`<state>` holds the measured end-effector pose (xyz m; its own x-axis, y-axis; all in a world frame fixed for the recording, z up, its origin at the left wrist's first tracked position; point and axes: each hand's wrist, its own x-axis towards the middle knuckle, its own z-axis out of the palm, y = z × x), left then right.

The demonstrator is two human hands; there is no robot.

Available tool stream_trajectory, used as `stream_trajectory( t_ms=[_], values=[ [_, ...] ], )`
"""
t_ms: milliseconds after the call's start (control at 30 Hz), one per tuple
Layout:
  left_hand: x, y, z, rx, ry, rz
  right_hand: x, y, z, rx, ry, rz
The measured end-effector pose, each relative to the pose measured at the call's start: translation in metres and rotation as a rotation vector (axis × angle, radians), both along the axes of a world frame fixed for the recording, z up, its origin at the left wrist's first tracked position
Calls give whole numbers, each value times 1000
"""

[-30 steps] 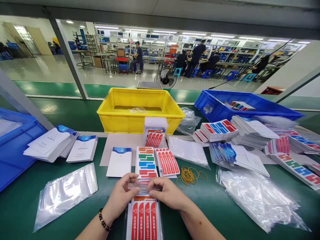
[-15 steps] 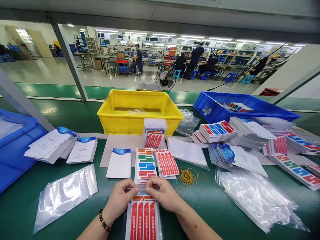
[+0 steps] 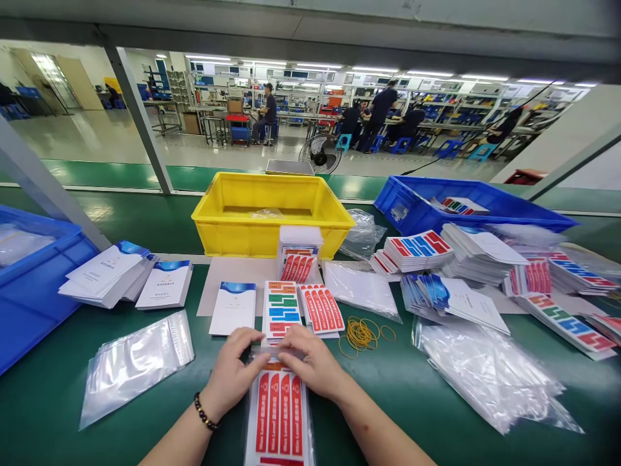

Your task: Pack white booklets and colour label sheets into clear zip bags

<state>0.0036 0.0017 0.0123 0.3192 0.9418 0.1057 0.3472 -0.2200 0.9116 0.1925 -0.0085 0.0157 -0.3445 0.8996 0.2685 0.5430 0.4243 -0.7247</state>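
Observation:
A clear plastic zip bag (image 3: 280, 446) lies in front of me, holding a sticker sheet with red strips. At its top edge, my left hand (image 3: 237, 367) grips the left side between thumb and forefinger. My right hand (image 3: 315, 364) grips the same edge on the right, its fingertips slightly blurred. Just beyond the fingers is a stack of multicoloured sticker sheets (image 3: 284, 307), its lower end partly covered. Beside it are a white-and-blue booklet (image 3: 233, 310) on the left and red-strip sticker sheets (image 3: 323, 309) on the right.
Rubber bands (image 3: 361, 334) lie right of my hands. Flat plastic bags sit left (image 3: 138, 359) and right (image 3: 490, 366). Booklet stacks (image 3: 107, 275) stand left. Behind are a yellow bin (image 3: 274, 236) and a blue bin (image 3: 466, 210); another blue bin (image 3: 43, 278) is at far left.
The bag has shifted slightly, showing more of its lower end. My thumbs and forefingers have spread a little along its top edge, and the view has moved slightly.

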Motion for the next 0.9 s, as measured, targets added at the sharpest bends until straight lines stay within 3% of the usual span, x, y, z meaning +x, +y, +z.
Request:
stream_trajectory(
  t_ms=[100,167,233,333,400,500,567,600,667,733,767,833,900],
  values=[
    [-24,-6,6,244,3,183,-1,-17,8,311,-168,-104],
    [-42,-16,12,341,10,262,-9,-35,7,408,-289,-92],
    [-59,-30,19,405,23,320,-21,-52,-1,329,-404,15],
    [-81,-56,30,453,21,417,-36,-62,-22,43,-516,192],
    [-94,-75,34,469,5,500,-41,-62,-31,-87,-538,230],
    [-116,-111,28,495,-55,657,-38,-69,-21,-96,-443,217],
    [-131,-140,11,503,-72,701,-27,-87,-1,-45,-278,264],
    [-138,-153,-3,464,-1,651,-20,-100,9,-47,-178,317],
    [-144,-177,-36,247,222,517,-4,-130,22,-195,-39,496],
    [-141,-190,-73,4,480,312,11,-158,15,-406,-22,625],
    [-135,-192,-91,-77,598,247,17,-169,4,-495,-51,619],
    [-120,-188,-118,-205,776,173,23,-181,-29,-526,-90,346],
    [-104,-176,-132,-287,851,152,22,-182,-64,-483,-57,-24]
  ],
)
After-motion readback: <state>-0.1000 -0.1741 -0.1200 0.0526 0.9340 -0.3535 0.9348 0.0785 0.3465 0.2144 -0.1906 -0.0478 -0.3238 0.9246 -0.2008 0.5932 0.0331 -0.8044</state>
